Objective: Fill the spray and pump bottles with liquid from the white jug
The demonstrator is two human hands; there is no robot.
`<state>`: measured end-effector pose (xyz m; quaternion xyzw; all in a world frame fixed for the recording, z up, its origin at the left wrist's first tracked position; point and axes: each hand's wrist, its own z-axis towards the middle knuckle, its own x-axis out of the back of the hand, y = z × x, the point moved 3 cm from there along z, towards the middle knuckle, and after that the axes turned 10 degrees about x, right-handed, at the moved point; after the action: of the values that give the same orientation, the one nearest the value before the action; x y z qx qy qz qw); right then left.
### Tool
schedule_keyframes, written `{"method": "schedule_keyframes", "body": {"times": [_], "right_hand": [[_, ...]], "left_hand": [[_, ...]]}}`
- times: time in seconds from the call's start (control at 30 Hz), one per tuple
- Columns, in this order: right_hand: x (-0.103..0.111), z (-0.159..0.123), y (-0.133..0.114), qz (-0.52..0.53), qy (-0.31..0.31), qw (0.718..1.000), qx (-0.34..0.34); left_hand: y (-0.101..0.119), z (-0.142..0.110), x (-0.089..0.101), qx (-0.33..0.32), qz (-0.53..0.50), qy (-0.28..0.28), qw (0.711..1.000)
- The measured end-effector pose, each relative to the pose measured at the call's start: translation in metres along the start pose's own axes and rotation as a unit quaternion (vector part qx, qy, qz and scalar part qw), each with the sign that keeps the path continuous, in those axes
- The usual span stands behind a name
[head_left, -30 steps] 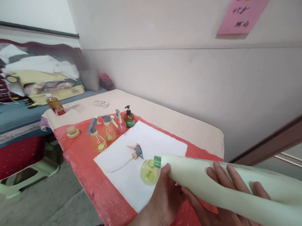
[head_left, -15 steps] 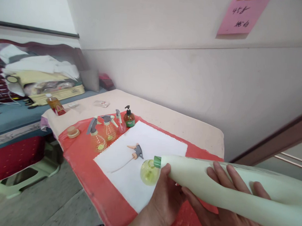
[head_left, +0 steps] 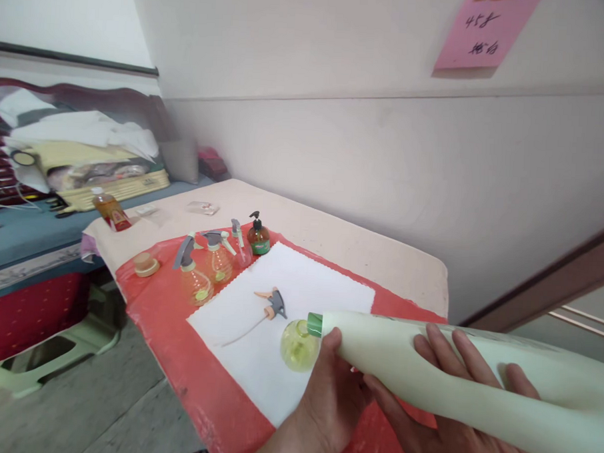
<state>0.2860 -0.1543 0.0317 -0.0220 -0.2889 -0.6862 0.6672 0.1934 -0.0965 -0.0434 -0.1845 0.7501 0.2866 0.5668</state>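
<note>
A large pale green jug (head_left: 455,387) lies tilted almost level in both my hands, its green-rimmed mouth touching the open neck of a small round yellow bottle (head_left: 299,346) on a white cloth (head_left: 282,319). My left hand (head_left: 329,401) grips the jug's neck from below, thumb on top. My right hand (head_left: 448,420) cradles the jug's body, fingers curled over it. A detached grey and orange spray head (head_left: 272,304) with its thin tube lies on the cloth beside the bottle.
Two filled spray bottles (head_left: 203,265), a small pink bottle (head_left: 241,250) and a brown pump bottle (head_left: 258,236) stand on the red sheet (head_left: 163,307) over the beige table (head_left: 361,246). A tan lid (head_left: 146,264) and an orange drink bottle (head_left: 110,210) are at the left. A green stool (head_left: 51,356) stands below.
</note>
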Motion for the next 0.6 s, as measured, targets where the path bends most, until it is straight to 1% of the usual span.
{"method": "schedule_keyframes", "body": {"times": [0.33, 0.43, 0.6], "right_hand": [[-0.0004, 0.0001, -0.0017, -0.002, 0.011, 1.0, 0.016], [-0.0004, -0.0001, -0.001, 0.0, 0.007, 1.0, 0.006], [-0.0017, -0.0018, 0.0013, -0.009, 0.009, 1.0, 0.011]], "left_hand": [[-0.0003, 0.0003, 0.0003, -0.007, 0.007, 0.007, 1.0], [-0.0001, 0.0, -0.0006, -0.005, 0.007, 0.007, 1.0], [0.0001, -0.0006, -0.0024, -0.003, 0.008, 0.01, 1.0]]}}
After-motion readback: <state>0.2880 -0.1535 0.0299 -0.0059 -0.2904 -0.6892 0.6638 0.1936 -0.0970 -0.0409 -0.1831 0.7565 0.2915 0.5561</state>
